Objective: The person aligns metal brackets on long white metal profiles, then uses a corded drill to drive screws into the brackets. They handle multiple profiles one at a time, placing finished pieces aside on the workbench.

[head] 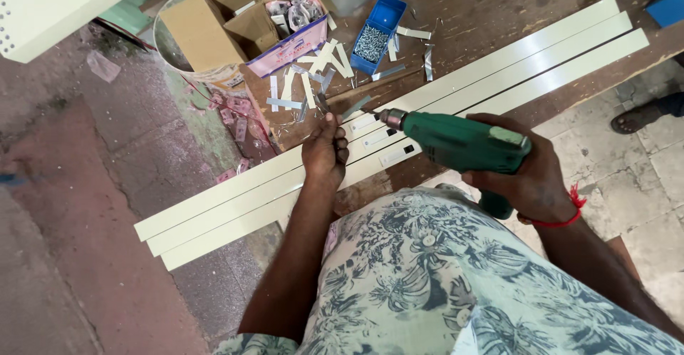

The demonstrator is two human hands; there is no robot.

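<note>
Strips (pixel 271 184) of cream metal lie side by side across the tabletop (pixel 484 20), running under both my hands. My left hand (pixel 325 152) presses down on them, fingers curled together, seemingly pinching something small that I cannot make out. Just right of it, the bit of the green drill (pixel 456 141) points at the strips; my right hand (pixel 531 177) is wrapped around its grip. Beyond the left hand sits a blue tray of screws (pixel 374 38). Step in hand, I judge: fastening. Next calls for a steady, square bit.
</note>
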